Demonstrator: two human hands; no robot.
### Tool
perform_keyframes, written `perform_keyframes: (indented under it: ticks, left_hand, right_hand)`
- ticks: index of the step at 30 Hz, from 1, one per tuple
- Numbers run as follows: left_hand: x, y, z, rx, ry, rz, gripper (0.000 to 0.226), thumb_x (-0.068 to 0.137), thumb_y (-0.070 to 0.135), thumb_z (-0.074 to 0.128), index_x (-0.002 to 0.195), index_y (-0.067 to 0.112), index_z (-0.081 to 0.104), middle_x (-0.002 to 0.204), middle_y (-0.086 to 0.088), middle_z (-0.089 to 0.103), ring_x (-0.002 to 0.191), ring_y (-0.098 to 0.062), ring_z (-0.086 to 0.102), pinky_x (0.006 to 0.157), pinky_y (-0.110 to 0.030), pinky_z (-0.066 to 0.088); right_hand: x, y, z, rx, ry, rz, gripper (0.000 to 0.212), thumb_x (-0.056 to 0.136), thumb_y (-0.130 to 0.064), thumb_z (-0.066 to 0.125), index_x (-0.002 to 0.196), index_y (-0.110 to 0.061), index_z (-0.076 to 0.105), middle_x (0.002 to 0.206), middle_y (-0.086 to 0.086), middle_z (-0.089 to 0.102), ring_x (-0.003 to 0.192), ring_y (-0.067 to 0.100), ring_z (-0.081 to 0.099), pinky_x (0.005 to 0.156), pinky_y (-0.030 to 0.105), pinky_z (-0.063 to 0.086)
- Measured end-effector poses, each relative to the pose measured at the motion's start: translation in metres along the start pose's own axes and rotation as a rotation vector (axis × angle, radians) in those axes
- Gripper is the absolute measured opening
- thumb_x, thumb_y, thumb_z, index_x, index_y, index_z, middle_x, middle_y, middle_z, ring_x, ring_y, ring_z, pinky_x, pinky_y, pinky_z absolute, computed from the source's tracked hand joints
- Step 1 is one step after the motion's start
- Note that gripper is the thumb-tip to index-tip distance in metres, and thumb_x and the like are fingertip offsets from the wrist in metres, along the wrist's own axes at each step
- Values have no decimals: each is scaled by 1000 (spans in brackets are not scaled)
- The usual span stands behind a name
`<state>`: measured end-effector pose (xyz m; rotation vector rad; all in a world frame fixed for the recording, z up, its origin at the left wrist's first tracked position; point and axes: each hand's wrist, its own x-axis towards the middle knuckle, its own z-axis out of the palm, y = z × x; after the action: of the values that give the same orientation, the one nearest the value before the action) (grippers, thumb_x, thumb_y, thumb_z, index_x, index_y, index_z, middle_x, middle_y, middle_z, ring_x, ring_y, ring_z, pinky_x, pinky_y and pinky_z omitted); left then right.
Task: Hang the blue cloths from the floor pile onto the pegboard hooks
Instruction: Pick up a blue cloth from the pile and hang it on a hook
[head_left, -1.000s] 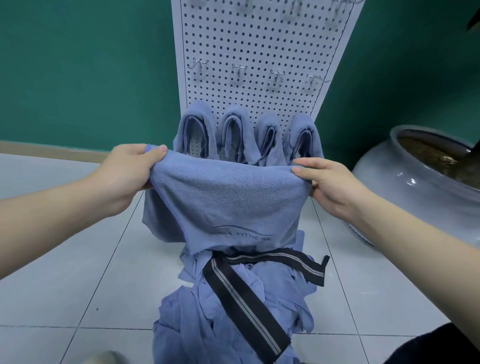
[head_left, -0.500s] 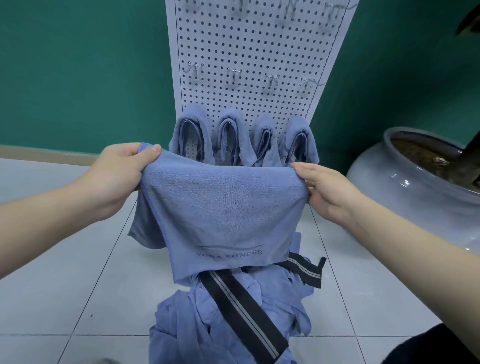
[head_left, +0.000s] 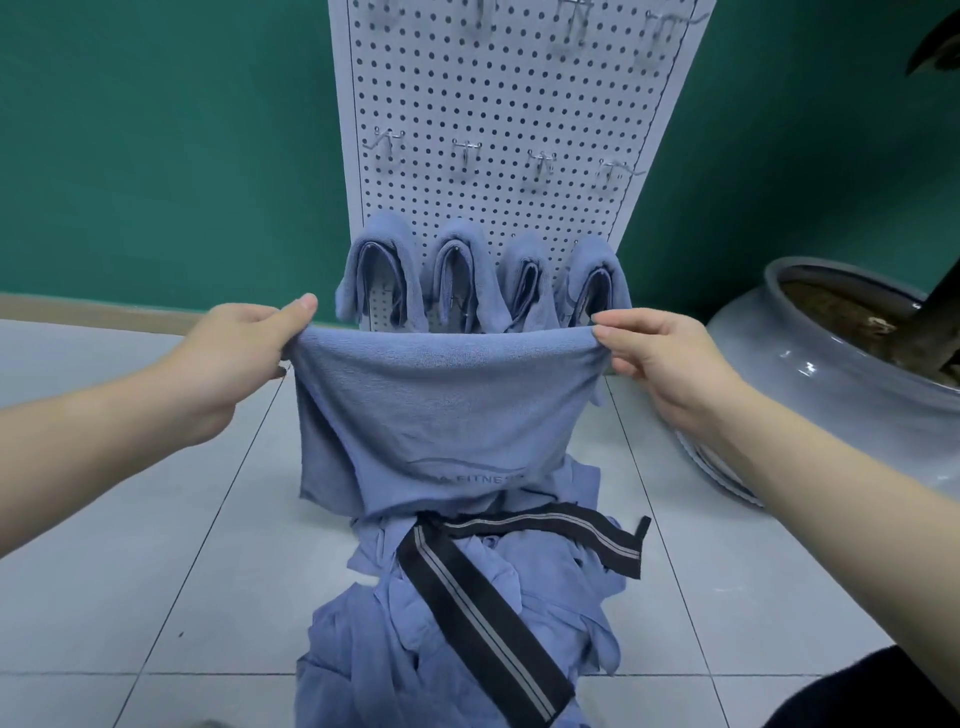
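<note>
In the head view, the left hand (head_left: 228, 358) and right hand (head_left: 660, 364) each pinched a top corner of a blue towel (head_left: 441, 405) with curled fingers, stretching it at frame centre above the floor pile (head_left: 457, 634). Behind it, four hung cloths (head_left: 483, 280) lined the pegboard (head_left: 509, 104), under bare hooks (head_left: 540, 161).

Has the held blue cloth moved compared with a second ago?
Yes. The held cloth has been lifted: its bottom edge, which overlapped the black strap before, now sits just above it.
</note>
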<state>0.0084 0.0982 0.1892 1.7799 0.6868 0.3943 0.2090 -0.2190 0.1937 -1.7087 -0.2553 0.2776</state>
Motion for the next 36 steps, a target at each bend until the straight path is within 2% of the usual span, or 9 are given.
perform_keyframes:
  ticks: [4,9,14,22,27,30,33,34,36]
  left_hand:
    - [-1,4,-2,-28,-98,4,31,99,38,64,93,8,69,126,-1,69,129,-15,55,116,-38,38]
    - [3,4,-4,-199,-66,8,19,104,21,58,89,10,63,120,-10,70,118,-22,65,113,-37,44]
    - [1,6,-1,-258,77,7,22,105,21,57,84,13,57,103,-14,68,91,-30,64,93,-39,56]
    - [4,11,-5,-236,173,141,20,101,27,63,83,20,61,62,9,59,60,-8,55,72,-33,51]
    - [3,14,-12,-235,213,182,19,97,33,68,81,25,62,79,1,60,75,-16,54,76,-35,44]
    - [1,16,-11,-209,237,210,21,98,33,68,79,27,61,77,5,62,66,-8,54,64,-27,43]
    - [0,18,-11,-196,265,220,21,99,33,67,80,27,60,75,7,61,60,-2,54,60,-21,43]
    - [-1,18,-12,-200,273,221,21,99,32,67,80,27,59,75,7,61,60,-2,54,61,-21,44]
    - [0,18,-14,-206,289,220,22,99,33,67,79,26,59,75,7,61,62,-5,54,62,-22,44]
  right_hand:
    - [0,-7,-5,-3,1,-87,11,88,-6,78,93,-16,78,87,1,76,84,13,68,86,32,57]
    - [-4,-14,-6,10,12,-197,11,87,-3,78,93,-12,76,68,-7,69,67,6,65,65,18,54]
    - [-5,-18,-6,-108,36,-337,14,85,-9,82,95,-18,78,82,1,70,77,6,62,74,15,50]
    - [-10,-13,2,-283,-189,-241,30,92,-6,75,115,-25,73,93,-7,70,81,5,66,92,25,54]
    - [-22,-5,17,-563,-467,-196,24,97,-8,69,104,-29,77,104,-14,78,97,-3,71,86,11,52]
    - [-31,-3,26,-676,-595,-170,30,104,-10,59,99,-35,76,97,-26,76,96,-5,68,91,16,50]
    - [-35,3,34,-695,-637,-170,30,109,-22,47,105,-29,76,105,-6,77,105,27,70,101,48,53]
    - [-36,4,36,-673,-632,-174,30,110,-22,45,107,-25,74,108,0,77,108,30,68,104,51,51]
    - [-38,1,38,-647,-620,-206,28,110,-21,46,104,-21,73,105,-3,76,102,21,69,101,40,52]
